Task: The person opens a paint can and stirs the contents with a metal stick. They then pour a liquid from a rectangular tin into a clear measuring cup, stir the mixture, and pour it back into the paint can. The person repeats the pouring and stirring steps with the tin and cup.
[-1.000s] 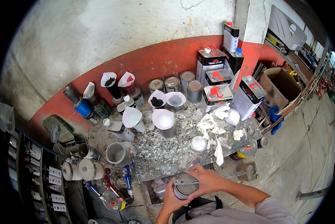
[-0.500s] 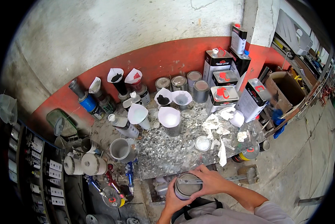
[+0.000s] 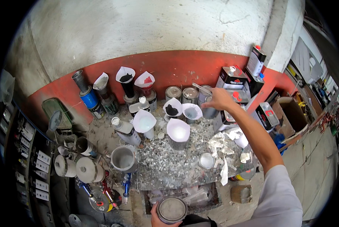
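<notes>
My left hand [image 3: 157,218] is wrapped around the side of a closed round metal paint can [image 3: 171,209] at the lower edge, in front of the bench. Its flat grey lid faces up. My right arm stretches across to the back of the bench. There my right hand [image 3: 219,99] grips a flat, ruler-like metal strip [image 3: 202,89], held tilted above the lidded paint cans [image 3: 190,94]. One grey can [image 3: 210,111] stands below the hand, partly hidden by it. Just left of that hand is a cup with a paper strainer [image 3: 192,112].
A speckled, paint-crusted bench [image 3: 165,166] holds several strainer-topped cups, a grey pot [image 3: 123,158] and a small white-filled tin [image 3: 206,161]. Crumpled paper [image 3: 224,142] lies at right, before rectangular solvent cans [image 3: 230,78]. Spray guns [image 3: 108,193] hang at left. An open drawer [image 3: 199,195] sits below.
My right hand has left the paint can and carried the metal strip up to the back cans. My left hand, keeping the can, has moved down and left. The view has shifted.
</notes>
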Motion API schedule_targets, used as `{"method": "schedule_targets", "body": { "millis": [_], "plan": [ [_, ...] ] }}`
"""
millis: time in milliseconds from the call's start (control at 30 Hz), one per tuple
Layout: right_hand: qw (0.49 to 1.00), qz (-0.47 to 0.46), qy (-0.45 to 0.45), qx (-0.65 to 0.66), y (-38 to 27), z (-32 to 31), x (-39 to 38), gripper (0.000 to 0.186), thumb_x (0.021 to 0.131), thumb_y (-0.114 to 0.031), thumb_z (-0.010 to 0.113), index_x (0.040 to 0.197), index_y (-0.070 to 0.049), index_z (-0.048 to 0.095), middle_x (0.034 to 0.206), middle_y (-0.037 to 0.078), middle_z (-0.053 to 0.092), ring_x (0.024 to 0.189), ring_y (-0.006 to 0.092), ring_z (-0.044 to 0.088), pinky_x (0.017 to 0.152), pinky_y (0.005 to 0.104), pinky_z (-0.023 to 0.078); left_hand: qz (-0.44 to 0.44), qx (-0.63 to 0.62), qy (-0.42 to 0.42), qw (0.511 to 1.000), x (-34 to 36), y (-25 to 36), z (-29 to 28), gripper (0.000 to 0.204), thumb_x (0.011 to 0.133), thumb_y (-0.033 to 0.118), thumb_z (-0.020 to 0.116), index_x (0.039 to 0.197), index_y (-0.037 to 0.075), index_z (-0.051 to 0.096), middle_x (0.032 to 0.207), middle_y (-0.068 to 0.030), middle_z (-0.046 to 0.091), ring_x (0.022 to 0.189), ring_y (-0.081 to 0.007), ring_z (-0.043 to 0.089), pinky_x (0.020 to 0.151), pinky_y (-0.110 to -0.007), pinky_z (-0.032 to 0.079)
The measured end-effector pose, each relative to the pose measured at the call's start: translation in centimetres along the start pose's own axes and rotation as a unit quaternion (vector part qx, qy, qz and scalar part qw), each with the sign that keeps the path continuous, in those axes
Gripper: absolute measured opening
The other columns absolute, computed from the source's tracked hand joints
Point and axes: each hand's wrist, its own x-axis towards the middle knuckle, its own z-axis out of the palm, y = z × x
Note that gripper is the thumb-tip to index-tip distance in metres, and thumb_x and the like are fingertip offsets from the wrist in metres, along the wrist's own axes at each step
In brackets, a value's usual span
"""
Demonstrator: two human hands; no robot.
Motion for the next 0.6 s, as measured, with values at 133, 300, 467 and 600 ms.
{"method": "schedule_targets", "body": {
  "millis": [133, 300, 467, 600],
  "plan": [
    [0.996, 0.021, -0.058, -0.061, 0.8, 4.9, 9.4, 0.077, 0.055, -0.058, 0.088, 0.104, -0.002, 0.069, 0.103, 0.022, 0.071, 0.096, 0.0389, 0.069, 0.082, 0.0461, 0.055, -0.023, -0.053, 0.024, 0.998, 1.8, 0.1, 0.7, 0.12, 0.052, 0.026, 0.097, 0.145, -0.002, 0.027, 0.136, -0.0231, 0.049, 0.127, -0.0337, 0.051, 0.107, -0.046, 0.042],
    [0.989, 0.072, -0.092, -0.095, 2.8, 13.0, 16.2, 0.104, 0.056, -0.058, 0.089, 0.137, -0.005, 0.049, 0.11, 0.023, 0.069, 0.104, 0.0404, 0.066, 0.09, 0.0468, 0.053, -0.086, -0.068, -0.016, 0.994, 7.2, 1.2, -0.6, 0.107, 0.058, 0.015, 0.093, 0.143, -0.002, 0.029, 0.132, -0.0215, 0.054, 0.123, -0.0316, 0.055, 0.104, -0.044, 0.045],
    [0.981, 0.1, -0.151, -0.07, 4.0, 17.1, 19.6, 0.119, 0.056, -0.057, 0.088, 0.148, -0.004, 0.034, 0.117, 0.027, 0.066, 0.11, 0.0424, 0.063, 0.095, 0.0478, 0.05, -0.011, -0.105, 0.054, 0.993, 8.7, -2.7, -0.7, 0.094, 0.061, 0.006, 0.089, 0.138, -0.002, 0.036, 0.125, -0.0194, 0.059, 0.115, -0.0287, 0.06, 0.097, -0.041, 0.05],
    [0.979, 0.1, -0.164, -0.064, 3.8, 18.2, 20.3, 0.12, 0.056, -0.056, 0.088, 0.146, 0.001, 0.034, 0.119, 0.029, 0.064, 0.112, 0.0431, 0.062, 0.096, 0.047, 0.05, -0.049, -0.142, 0.048, 0.987, 11.9, 0.0, -2.5, 0.085, 0.059, 0.006, 0.09, 0.132, -0.001, 0.046, 0.12, -0.0176, 0.062, 0.112, -0.0272, 0.062, 0.095, -0.04, 0.051]
  ]
}}
